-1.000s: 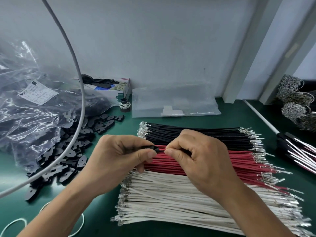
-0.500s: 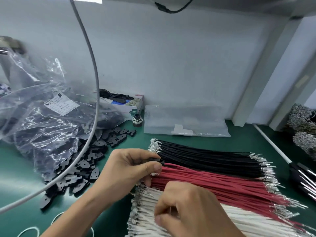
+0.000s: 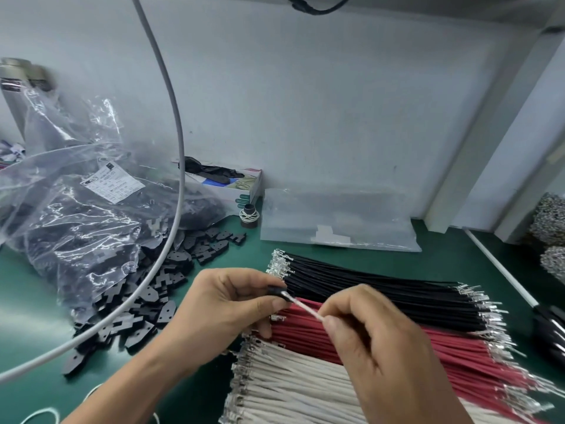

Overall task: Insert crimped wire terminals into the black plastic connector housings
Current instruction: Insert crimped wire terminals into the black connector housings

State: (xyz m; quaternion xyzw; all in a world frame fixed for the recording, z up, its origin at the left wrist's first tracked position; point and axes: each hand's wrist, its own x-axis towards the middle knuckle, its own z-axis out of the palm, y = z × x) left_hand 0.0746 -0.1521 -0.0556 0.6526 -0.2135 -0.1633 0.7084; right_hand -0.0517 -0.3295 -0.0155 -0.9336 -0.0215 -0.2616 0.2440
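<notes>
The left hand (image 3: 232, 304) pinches a small black plastic connector housing (image 3: 276, 291), while the right hand (image 3: 376, 338), at its four o'clock, pinches a thin white wire (image 3: 305, 307) whose end meets the housing.

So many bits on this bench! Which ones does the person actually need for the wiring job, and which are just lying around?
In use:
- left hand gripping a black housing
- right hand pinching a white wire
- white wires, red wires, black wires
- loose housings

Lying about:
- flat clear bag
- small carton
- grey cable
</notes>
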